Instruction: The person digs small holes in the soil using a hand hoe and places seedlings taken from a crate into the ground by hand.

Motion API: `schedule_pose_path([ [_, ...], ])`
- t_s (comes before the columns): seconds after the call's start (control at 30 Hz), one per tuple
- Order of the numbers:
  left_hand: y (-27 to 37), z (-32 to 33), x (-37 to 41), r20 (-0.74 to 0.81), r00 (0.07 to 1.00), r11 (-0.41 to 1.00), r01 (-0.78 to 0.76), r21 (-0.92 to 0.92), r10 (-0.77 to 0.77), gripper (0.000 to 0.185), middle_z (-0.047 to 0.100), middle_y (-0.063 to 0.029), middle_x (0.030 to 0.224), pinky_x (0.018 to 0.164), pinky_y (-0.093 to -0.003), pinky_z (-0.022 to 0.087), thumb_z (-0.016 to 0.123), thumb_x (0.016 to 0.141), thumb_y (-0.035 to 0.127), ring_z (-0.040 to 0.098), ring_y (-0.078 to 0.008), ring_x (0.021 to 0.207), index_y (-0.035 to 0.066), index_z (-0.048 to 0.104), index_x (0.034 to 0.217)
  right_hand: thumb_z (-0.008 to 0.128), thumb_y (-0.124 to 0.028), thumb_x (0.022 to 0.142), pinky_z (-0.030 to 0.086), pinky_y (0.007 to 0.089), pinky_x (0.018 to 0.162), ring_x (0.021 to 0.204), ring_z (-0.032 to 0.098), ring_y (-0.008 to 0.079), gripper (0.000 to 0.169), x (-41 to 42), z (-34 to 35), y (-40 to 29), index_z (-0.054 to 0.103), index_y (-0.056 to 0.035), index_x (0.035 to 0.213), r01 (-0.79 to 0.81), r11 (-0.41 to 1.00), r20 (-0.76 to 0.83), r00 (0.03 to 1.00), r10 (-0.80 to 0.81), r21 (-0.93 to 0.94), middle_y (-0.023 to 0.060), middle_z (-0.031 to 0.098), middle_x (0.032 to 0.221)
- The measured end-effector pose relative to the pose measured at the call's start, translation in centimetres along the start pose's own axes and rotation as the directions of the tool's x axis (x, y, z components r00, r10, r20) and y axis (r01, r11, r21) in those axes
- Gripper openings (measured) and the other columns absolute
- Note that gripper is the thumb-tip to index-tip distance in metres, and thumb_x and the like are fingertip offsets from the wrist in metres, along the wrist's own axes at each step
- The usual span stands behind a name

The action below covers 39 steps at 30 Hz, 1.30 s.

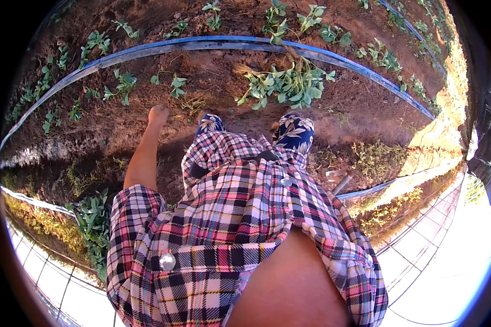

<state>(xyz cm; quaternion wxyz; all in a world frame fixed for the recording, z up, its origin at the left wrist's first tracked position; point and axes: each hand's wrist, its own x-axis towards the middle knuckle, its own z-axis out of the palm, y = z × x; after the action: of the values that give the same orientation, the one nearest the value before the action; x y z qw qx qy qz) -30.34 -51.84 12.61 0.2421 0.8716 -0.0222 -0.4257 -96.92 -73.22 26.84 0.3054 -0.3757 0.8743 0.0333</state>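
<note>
My left hand (pixel 158 114) is low over the reddish soil, left of my shoes, with its fingers partly hidden; I cannot tell whether it holds anything. Just beyond it stand small leafy seedlings (pixel 177 85), with a tuft of thin yellowish stems (pixel 193 104) to its right. My right hand is out of view. In front of my feet lies a pile of uprooted leafy plants (pixel 298 83), their pale brown roots towards the blue hose. My patterned shoes (pixel 293 130) rest at the near edge of the bed.
A flat blue hose (pixel 229 39) curves across the bed, with more seedlings (pixel 311 18) beyond it. A bunch of leafy plants (pixel 92 229) lies at my left. A short stick (pixel 342 184) is at my right, near a second hose (pixel 372 189). Wire mesh (pixel 417 245) runs behind me.
</note>
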Motion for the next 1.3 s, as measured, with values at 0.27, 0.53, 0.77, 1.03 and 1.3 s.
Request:
schedule_pose_path([
  [0.27,3.7,11.2,-5.2,0.186,0.982,0.998,0.034,-0.043,-0.025,0.025,0.062,-0.0068,0.075,0.053,-0.0294,0.047,0.054,0.078,0.016,0.059,-0.0166,0.064,0.006,0.062,0.1,0.064,-0.032,0.076,0.039,0.0281,0.042,0.044,0.05,0.013,0.035,8.6,0.5,-3.5,0.054,-0.0003,0.063,0.372,0.924,0.038,0.926,-0.376,0.083,0.006,0.055,0.054],
  [0.53,13.1,18.5,-14.3,0.21,0.965,0.91,0.226,-0.347,-0.159,0.012,0.058,-0.0025,0.066,0.043,-0.0223,0.04,0.053,0.08,0.006,0.053,-0.0103,0.052,0.003,0.062,0.088,0.063,-0.032,0.076,0.042,0.0405,0.049,0.053,0.055,0.0311,0.036,12.1,-4.1,-11.4,0.053,0.0027,0.073,0.863,0.446,0.448,0.504,-0.738,-0.237,0.0163,0.054,0.058],
  [0.77,17.4,30.4,1.7,-0.345,0.926,0.985,0.172,0.02,-0.155,0.043,0.064,-0.0147,0.093,0.078,-0.0393,0.047,0.065,0.068,0.038,0.06,-0.0298,0.091,0.002,0.064,0.091,0.061,-0.031,0.077,0.042,0.0469,0.053,0.061,0.054,0.0433,0.034,14.0,-8.9,-12.1,0.052,0.0017,0.08,0.756,0.483,0.487,0.654,-0.579,-0.441,0.0243,0.055,0.063],
  [1.03,20.5,37.2,4.9,-0.391,0.869,0.94,0.205,-0.271,-0.303,0.036,0.062,-0.0173,0.096,0.075,-0.0383,0.047,0.063,0.068,0.025,0.059,-0.0314,0.089,0.005,0.062,0.098,0.063,-0.021,0.076,0.046,0.0372,0.051,0.057,0.06,0.0331,0.027,13.0,-6.0,-23.3,0.054,0.0014,0.088,0.847,0.323,0.602,0.529,-0.598,-0.422,0.0187,0.058,0.063],
  [1.3,14.9,40.2,-2.5,-0.392,0.849,0.692,-0.045,-0.721,-0.353,0.033,0.064,-0.0119,0.084,0.069,-0.0295,0.045,0.061,0.075,0.012,0.06,-0.0198,0.074,-0.002,0.059,0.104,0.057,-0.034,0.082,0.042,0.038,0.053,0.056,0.056,0.0313,0.038,5.0,20.5,-38.3,0.047,0.0022,0.084,0.998,-0.043,0.798,-0.059,-0.6,0.041,0.0167,0.054,0.061],
])
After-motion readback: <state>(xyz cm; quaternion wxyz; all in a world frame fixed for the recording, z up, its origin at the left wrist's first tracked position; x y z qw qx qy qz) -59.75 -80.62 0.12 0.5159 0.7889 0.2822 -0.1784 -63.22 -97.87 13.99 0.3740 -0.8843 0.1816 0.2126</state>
